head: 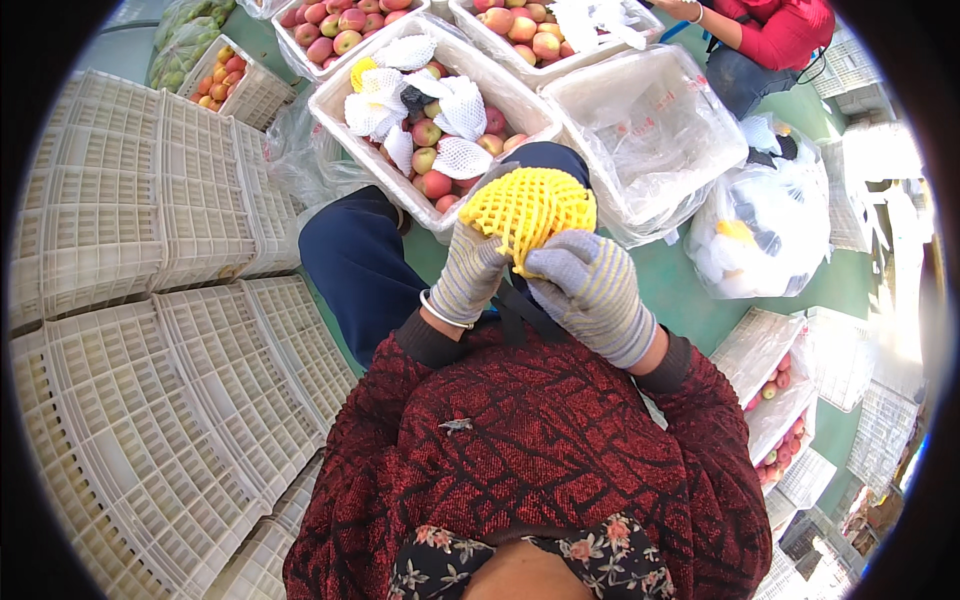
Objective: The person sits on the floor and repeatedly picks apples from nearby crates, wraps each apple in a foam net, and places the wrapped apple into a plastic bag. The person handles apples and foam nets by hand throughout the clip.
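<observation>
Both my hands wear grey-and-yellow striped knit gloves. My left hand [472, 274] grips the left side of a yellow foam net sleeve [529, 210], and my right hand [596, 292] pinches its lower right edge. The sleeve is spread over my lap; whether anything sits inside it cannot be told. Just beyond it stands a white crate [330, 124] lined with clear plastic, holding red and green apples [426, 133]. On these apples lie several white foam net sleeves [461, 109], a yellow one and a black one.
At the right of the apple crate is a plastic-lined crate [637, 127] with no fruit visible. Farther right sits a clear bag [757, 217] of foam sleeves. Stacked white lattice crates [150, 375] rise at the left. Another person [776, 37] sits at the upper right, near more apple crates.
</observation>
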The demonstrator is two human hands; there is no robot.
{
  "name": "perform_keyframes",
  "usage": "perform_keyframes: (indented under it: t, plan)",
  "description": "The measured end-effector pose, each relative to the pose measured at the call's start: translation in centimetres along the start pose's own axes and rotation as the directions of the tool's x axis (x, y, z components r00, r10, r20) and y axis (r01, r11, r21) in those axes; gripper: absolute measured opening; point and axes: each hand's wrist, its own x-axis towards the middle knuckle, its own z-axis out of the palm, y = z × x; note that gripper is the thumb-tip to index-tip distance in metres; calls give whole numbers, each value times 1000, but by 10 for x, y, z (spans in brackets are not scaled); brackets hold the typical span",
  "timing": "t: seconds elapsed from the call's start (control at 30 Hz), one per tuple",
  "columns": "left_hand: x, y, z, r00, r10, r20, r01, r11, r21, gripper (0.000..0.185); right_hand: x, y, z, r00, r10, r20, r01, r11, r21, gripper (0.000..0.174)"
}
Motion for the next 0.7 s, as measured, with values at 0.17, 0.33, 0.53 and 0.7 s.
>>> perform_keyframes:
  t: [0.17, 0.33, 0.53, 0.7]
  plan:
    - [-11, -27, -10, 997, -32, -72, 32, 999, -6, 77, -27, 5, 21, 976, -26, 216, 18, 999, 39, 18]
    - [1, -18, -19, 957, -274, -90, 244, 936, -255, 59, -20, 11, 2, 921, -192, 339, 56, 926, 373, 24]
    - [13, 4, 10, 933, -357, -52, 347, 927, -140, 59, 9, 43, -7, 986, 8, 167, 22, 984, -177, 86]
    - [49, 32, 22, 941, -336, -32, 321, 864, 388, 68, 19, 116, 8, 979, 165, -117, -148, 979, 141, 92]
